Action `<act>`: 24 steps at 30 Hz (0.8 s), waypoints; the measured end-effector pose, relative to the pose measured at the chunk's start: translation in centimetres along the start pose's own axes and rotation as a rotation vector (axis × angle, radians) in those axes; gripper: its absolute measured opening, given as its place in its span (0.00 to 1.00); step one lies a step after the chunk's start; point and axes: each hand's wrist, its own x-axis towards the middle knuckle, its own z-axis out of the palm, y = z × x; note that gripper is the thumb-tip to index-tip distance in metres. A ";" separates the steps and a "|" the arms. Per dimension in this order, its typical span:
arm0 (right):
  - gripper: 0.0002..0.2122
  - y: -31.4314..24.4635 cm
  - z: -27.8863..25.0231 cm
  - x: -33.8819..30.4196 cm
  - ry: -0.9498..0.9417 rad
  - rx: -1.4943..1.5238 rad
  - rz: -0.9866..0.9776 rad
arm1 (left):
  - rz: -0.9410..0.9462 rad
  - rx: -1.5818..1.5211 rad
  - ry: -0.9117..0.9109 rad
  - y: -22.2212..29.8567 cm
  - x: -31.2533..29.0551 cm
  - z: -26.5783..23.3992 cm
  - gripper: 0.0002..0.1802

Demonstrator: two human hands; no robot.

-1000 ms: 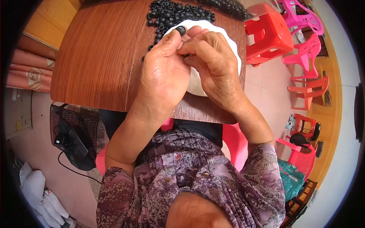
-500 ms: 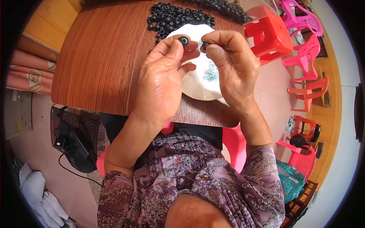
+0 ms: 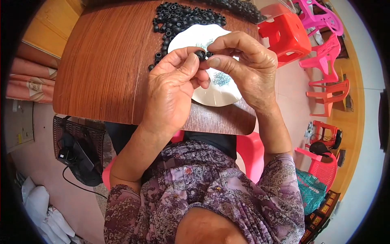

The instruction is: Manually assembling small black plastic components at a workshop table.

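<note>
Between thumb and fingers, my left hand [image 3: 172, 83] pinches a round black hollow cap [image 3: 200, 55]. A smaller black piece [image 3: 209, 54] is in the fingertips of my right hand [image 3: 254, 75], right beside the cap's opening; whether the two touch, I cannot tell. Both hands are over a white plate [image 3: 215, 97] with a wavy rim and a green-blue pattern or small pieces on it. Beyond the plate lies a heap of similar black hollow caps [image 3: 178, 20], with several stray ones along its left side.
A brown wood-grain table [image 3: 101, 69] carries everything. At its far right edge sits a clear container of black pieces [image 3: 243, 10]. A red stool [image 3: 290, 34] stands right of the table, pink chairs [image 3: 323, 57] beyond it. A dark mesh basket [image 3: 79, 150] is at lower left.
My hands have come closer together, bringing the small black piece up to the cap. The cap's opening has turned toward my right hand.
</note>
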 end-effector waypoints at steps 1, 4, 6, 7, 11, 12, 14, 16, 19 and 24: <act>0.06 0.1 -0.2 0.0 -0.012 -0.047 -0.048 | -0.009 0.018 0.011 0.0 -0.1 0.0 0.12; 0.07 0.2 -0.3 0.0 -0.015 -0.145 -0.129 | -0.009 0.051 0.036 -0.2 -0.2 0.2 0.11; 0.07 0.2 -0.3 0.0 -0.006 -0.194 -0.162 | 0.000 0.066 0.050 -0.2 -0.2 0.2 0.11; 0.08 0.1 -0.4 0.0 -0.013 -0.236 -0.185 | -0.001 0.068 0.037 -0.2 -0.3 0.1 0.11; 0.07 -0.3 -0.5 -0.1 -0.022 -0.305 -0.194 | -0.003 0.060 0.030 -0.3 -0.4 0.1 0.11; 0.07 -0.3 -0.6 0.0 -0.022 -0.305 -0.195 | -0.003 0.060 0.030 -0.3 -0.4 0.2 0.11; 0.07 -0.2 -0.8 0.2 -0.049 -0.330 -0.256 | 0.016 0.076 0.034 -0.4 -0.4 0.2 0.11; 0.08 -0.3 -0.9 0.3 -0.061 -0.329 -0.264 | 0.033 0.126 0.047 -0.3 -0.5 0.4 0.11; 0.08 -0.8 -1.0 0.2 -0.096 -0.336 -0.257 | 0.047 0.225 0.061 -0.2 -0.6 0.7 0.11; 0.09 -0.6 -0.7 0.2 -0.051 -0.319 -0.243 | 0.031 0.272 0.069 0.0 -0.7 0.7 0.10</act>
